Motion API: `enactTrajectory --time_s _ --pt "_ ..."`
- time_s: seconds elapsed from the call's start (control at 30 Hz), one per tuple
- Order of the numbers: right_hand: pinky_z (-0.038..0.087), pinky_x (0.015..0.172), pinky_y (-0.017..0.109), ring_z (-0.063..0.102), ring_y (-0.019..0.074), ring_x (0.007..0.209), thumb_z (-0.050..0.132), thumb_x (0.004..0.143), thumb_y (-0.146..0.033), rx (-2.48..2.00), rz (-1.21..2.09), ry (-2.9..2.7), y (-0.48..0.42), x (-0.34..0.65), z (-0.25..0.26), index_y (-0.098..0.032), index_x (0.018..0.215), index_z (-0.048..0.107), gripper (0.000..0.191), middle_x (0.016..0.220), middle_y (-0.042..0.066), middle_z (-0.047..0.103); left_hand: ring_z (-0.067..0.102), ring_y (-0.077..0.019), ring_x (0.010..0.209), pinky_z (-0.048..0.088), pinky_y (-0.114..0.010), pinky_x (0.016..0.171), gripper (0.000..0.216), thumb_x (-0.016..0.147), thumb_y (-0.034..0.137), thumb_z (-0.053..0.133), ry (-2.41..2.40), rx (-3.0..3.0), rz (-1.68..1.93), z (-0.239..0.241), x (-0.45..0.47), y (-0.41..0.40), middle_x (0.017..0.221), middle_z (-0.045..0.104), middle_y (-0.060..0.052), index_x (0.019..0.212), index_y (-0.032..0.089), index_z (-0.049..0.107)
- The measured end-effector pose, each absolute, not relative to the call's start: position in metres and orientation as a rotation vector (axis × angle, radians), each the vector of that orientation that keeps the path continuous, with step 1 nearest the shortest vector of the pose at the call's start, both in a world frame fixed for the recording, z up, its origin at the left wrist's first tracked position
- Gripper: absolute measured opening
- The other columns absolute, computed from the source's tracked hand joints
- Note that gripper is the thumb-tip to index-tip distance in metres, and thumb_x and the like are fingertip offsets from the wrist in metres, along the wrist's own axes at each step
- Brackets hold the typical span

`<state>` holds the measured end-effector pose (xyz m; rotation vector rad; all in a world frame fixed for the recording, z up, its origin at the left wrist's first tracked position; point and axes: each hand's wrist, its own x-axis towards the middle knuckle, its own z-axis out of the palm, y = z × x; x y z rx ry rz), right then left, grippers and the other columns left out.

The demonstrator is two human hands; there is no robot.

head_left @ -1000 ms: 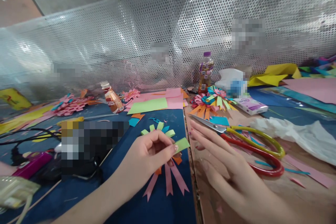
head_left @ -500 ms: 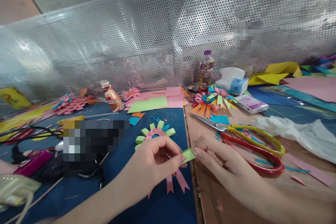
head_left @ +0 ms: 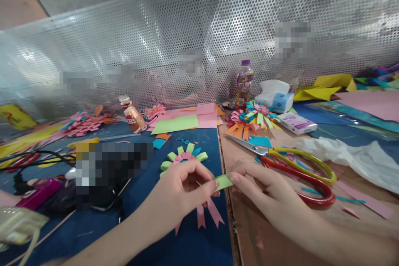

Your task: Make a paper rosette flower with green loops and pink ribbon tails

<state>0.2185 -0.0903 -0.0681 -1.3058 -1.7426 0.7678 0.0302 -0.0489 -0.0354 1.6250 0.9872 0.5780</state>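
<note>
My left hand (head_left: 183,189) pinches one end of a small green paper strip (head_left: 223,181) between thumb and forefinger. My right hand (head_left: 264,193) pinches the strip's other end with its fingertips. Just behind my left hand lies a paper flower (head_left: 183,158) with green loops, a pink centre and pink ribbon tails (head_left: 212,214) on the blue sheet. Large scissors (head_left: 289,166) with red and yellow handles lie right beyond my right hand.
A finished multicoloured paper flower (head_left: 252,118), a drink bottle (head_left: 244,85), a tissue pack (head_left: 277,97) and a white box (head_left: 296,122) stand at the back. Green and pink sheets (head_left: 183,122), a tilted small bottle (head_left: 132,116), crumpled white plastic (head_left: 352,158); cables (head_left: 28,162) at left.
My right hand went from lying flat and open beside the strip to pinching its free end. Both hands have moved slightly toward me with the strip.
</note>
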Motion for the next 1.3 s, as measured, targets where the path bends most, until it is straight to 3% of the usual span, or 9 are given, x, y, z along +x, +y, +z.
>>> enactTrajectory --time_s 0.17,0.3,0.4,0.53,0.7,0.9,1.03,1.17,1.3 --pt "0.044 0.062 0.021 0.052 0.0113 0.066 0.040 0.093 -0.042 -1.279 0.762 -1.716 -0.089 0.218 -0.067 -0.022 0.073 0.055 0.031 0.069 -0.003 0.054 0.057 -0.0106 0.062 0.044 -0.021 0.059 0.013 0.078 0.027 0.062 1.013 1.631 0.600 -0.036 0.029 -0.046 0.073 0.064 0.001 0.072 0.017 0.056" --pt "0.047 0.073 0.021 0.058 0.0122 0.083 0.042 0.092 -0.035 -1.243 0.727 -1.709 -0.093 0.220 -0.071 -0.028 0.094 0.061 0.020 0.085 -0.002 0.060 0.056 -0.0097 0.059 0.044 -0.021 0.059 0.013 0.077 0.026 0.062 1.030 1.648 0.636 -0.036 0.030 -0.046 0.071 0.062 0.002 0.071 0.016 0.056" --pt "0.049 0.082 0.027 0.057 0.0158 0.097 0.038 0.094 -0.033 -1.195 0.656 -1.700 -0.096 0.222 -0.075 -0.030 0.108 0.061 0.026 0.096 0.001 0.059 0.058 -0.0110 0.061 0.046 -0.021 0.060 0.014 0.077 0.028 0.062 1.060 1.686 0.691 -0.037 0.028 -0.044 0.069 0.060 0.002 0.070 0.016 0.057" --pt "0.051 0.080 0.033 0.060 0.0170 0.086 0.035 0.094 -0.033 -1.171 0.679 -1.734 -0.098 0.222 -0.075 -0.029 0.116 0.060 0.033 0.090 0.003 0.057 0.060 -0.0123 0.067 0.047 -0.021 0.064 0.017 0.079 0.033 0.061 1.102 1.682 0.710 -0.036 0.026 -0.042 0.072 0.062 0.001 0.073 0.017 0.059" --pt "0.050 0.073 0.030 0.057 0.0140 0.076 0.036 0.094 -0.027 -1.143 0.597 -1.843 -0.098 0.221 -0.072 -0.029 0.119 0.059 0.034 0.081 0.002 0.054 0.061 -0.0137 0.073 0.047 -0.021 0.064 0.017 0.079 0.033 0.062 1.109 1.669 0.725 -0.036 0.026 -0.043 0.074 0.063 0.000 0.073 0.017 0.059" --pt "0.050 0.070 0.028 0.057 0.0140 0.076 0.037 0.093 -0.029 -1.173 0.640 -1.823 -0.098 0.222 -0.074 -0.028 0.117 0.060 0.033 0.082 0.002 0.055 0.061 -0.0133 0.072 0.047 -0.021 0.064 0.016 0.079 0.032 0.061 1.105 1.688 0.711 -0.040 0.025 -0.041 0.076 0.063 0.000 0.075 0.017 0.059" --pt "0.047 0.066 0.027 0.058 0.0173 0.085 0.042 0.091 -0.039 -1.286 0.670 -1.650 -0.091 0.221 -0.075 -0.027 0.104 0.064 0.027 0.082 0.001 0.058 0.059 -0.0122 0.070 0.046 -0.021 0.064 0.014 0.078 0.029 0.060 1.096 1.728 0.679 -0.038 0.028 -0.042 0.073 0.060 0.001 0.072 0.016 0.058" --pt "0.044 0.067 0.028 0.056 0.0155 0.078 0.045 0.091 -0.042 -1.294 0.749 -1.641 -0.085 0.221 -0.074 -0.025 0.085 0.063 0.026 0.080 0.000 0.058 0.056 -0.0109 0.066 0.044 -0.020 0.061 0.014 0.078 0.029 0.060 1.039 1.753 0.637 -0.038 0.030 -0.044 0.071 0.059 0.002 0.073 0.017 0.057" --pt "0.043 0.067 0.027 0.055 0.0146 0.075 0.051 0.088 -0.040 -1.221 0.817 -1.663 -0.085 0.222 -0.073 -0.026 0.084 0.064 0.020 0.080 0.000 0.057 0.056 -0.0107 0.067 0.045 -0.020 0.063 0.016 0.080 0.033 0.060 1.037 1.834 0.637 -0.038 0.028 -0.046 0.074 0.060 0.002 0.077 0.018 0.059"
